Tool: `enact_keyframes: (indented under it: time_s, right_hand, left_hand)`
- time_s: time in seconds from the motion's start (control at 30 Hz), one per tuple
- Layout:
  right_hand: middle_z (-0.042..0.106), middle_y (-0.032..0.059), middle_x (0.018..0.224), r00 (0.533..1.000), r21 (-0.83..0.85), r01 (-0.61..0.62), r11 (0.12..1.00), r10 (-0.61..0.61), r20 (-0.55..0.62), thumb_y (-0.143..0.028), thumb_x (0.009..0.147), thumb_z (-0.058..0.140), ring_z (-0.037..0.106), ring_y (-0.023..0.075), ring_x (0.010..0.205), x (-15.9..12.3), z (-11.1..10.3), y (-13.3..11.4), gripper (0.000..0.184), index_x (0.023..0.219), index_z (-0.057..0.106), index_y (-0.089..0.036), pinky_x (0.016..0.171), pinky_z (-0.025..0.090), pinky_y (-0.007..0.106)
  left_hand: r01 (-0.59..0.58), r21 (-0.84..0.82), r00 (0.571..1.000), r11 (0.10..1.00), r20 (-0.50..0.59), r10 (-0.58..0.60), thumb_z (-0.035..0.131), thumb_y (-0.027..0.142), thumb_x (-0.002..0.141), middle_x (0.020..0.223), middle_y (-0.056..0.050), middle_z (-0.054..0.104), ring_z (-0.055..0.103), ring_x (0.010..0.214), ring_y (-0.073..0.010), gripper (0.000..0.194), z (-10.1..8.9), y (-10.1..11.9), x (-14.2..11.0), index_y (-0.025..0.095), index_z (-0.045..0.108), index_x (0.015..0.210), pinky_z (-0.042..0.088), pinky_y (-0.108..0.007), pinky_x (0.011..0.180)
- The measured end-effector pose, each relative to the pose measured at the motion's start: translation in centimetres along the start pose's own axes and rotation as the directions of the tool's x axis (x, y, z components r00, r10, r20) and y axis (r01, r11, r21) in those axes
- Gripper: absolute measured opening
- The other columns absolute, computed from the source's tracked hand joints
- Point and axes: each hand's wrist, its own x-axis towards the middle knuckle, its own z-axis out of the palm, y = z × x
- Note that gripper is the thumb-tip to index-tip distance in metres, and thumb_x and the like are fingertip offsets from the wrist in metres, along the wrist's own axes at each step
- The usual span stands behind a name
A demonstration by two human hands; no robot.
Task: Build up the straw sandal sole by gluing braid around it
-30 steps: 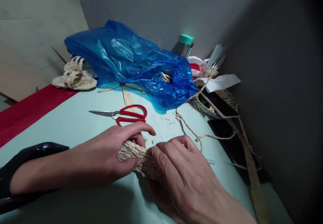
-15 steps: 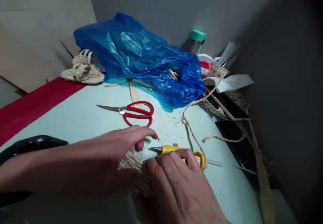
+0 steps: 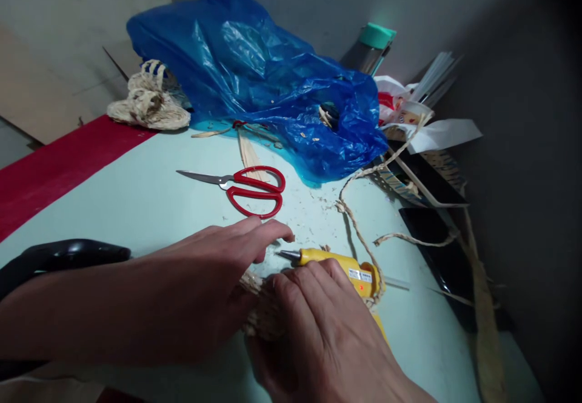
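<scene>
A braided piece of pale plant fibre (image 3: 264, 315) sits between my hands, low in the view. My right hand (image 3: 318, 330) is wrapped over its right side, fingers curled. From the left, my left hand (image 3: 227, 263) grips its other end low against the palm and thumb, with the index finger reaching past it. The thumb's exact place is in shadow. Just beyond my right hand lies a yellow hot glue gun (image 3: 330, 257), its metal nozzle pointing left near my left fingertips. Red-handled scissors (image 3: 254, 188) lie partly open on the pale table, beyond my left hand.
A crumpled blue plastic bag (image 3: 273, 76) fills the back, with a woven fibre piece (image 3: 150, 106) at its left. A twisted cord (image 3: 357, 227) trails on the right near a dark flat device (image 3: 427, 233). A green-lidded bottle (image 3: 375, 42) stands behind. A black curved object (image 3: 68, 251) is by my left forearm.
The view has shifted a little, so the table things sit higher and further right. My left hand has come closer over the braided piece; more of the glue gun shows.
</scene>
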Motion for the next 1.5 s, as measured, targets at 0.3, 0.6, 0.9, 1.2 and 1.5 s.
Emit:
enact_keyframes:
  time_s: [0.3, 0.6, 0.9, 1.2, 1.5]
  right_hand:
    - [0.057, 0.0030, 0.073, 0.995, -0.017, -0.011, 1.000, 0.009, -0.101, -0.025, 0.093, 0.050, 0.049, 0.0219, 0.070, -0.1, 0.4, -0.3, 0.017, 0.089, 0.063, -0.016, 0.072, 0.034, 0.038]
    - [0.056, 0.0038, 0.070, 0.993, -0.050, 0.025, 0.998, -0.030, -0.111, -0.021, 0.089, 0.052, 0.047, 0.0216, 0.068, 0.0, 0.5, -0.1, 0.012, 0.081, 0.060, -0.017, 0.070, 0.034, 0.039]
    - [0.061, 0.0037, 0.073, 0.984, -0.166, 0.152, 0.974, -0.164, -0.065, -0.023, 0.087, 0.059, 0.051, 0.0215, 0.069, 1.0, -1.7, 0.1, 0.012, 0.094, 0.061, -0.013, 0.066, 0.035, 0.037]
    - [0.068, 0.0092, 0.084, 0.978, -0.239, 0.138, 0.961, -0.170, -0.120, -0.020, 0.088, 0.062, 0.054, 0.0220, 0.073, 1.3, -2.9, 1.1, 0.023, 0.108, 0.059, -0.008, 0.067, 0.038, 0.037]
    - [0.061, 0.0046, 0.088, 0.991, -0.103, 0.010, 0.995, -0.023, -0.129, -0.024, 0.088, 0.064, 0.053, 0.0200, 0.079, 1.0, -4.2, 1.9, 0.024, 0.109, 0.055, -0.015, 0.074, 0.042, 0.035]
  left_hand:
    - [-0.004, -0.031, 1.000, 0.999, 0.004, 0.004, 0.059, 0.003, 0.074, 0.126, 0.000, 0.070, 0.070, 0.105, -0.0231, 0.078, 0.7, -0.3, 0.1, 0.039, 0.044, 0.141, 0.054, -0.033, 0.090]
    - [0.003, -0.020, 1.000, 1.000, -0.002, -0.003, 0.058, 0.003, 0.070, 0.122, -0.004, 0.068, 0.069, 0.102, -0.0258, 0.077, 0.8, 0.4, 0.2, 0.032, 0.044, 0.139, 0.054, -0.037, 0.088]
    - [0.073, -0.142, 0.995, 0.987, 0.070, -0.064, 0.075, 0.028, 0.071, 0.104, -0.003, 0.075, 0.073, 0.089, -0.0247, 0.055, -5.5, 0.4, 2.2, 0.029, 0.064, 0.125, 0.057, -0.028, 0.068]
    - [-0.125, -0.216, 0.777, 0.968, -0.629, -0.040, 0.077, 0.024, 0.074, 0.061, 0.005, 0.066, 0.058, 0.054, -0.0101, 0.010, -7.5, -0.1, 3.4, 0.021, 0.070, 0.067, 0.045, -0.020, 0.050]
    - [-0.326, -0.134, 0.798, 0.936, -0.570, 0.196, 0.066, 0.021, 0.089, 0.069, 0.003, 0.075, 0.067, 0.060, -0.0131, 0.019, -4.9, 0.2, 2.5, 0.026, 0.076, 0.073, 0.051, -0.023, 0.057]
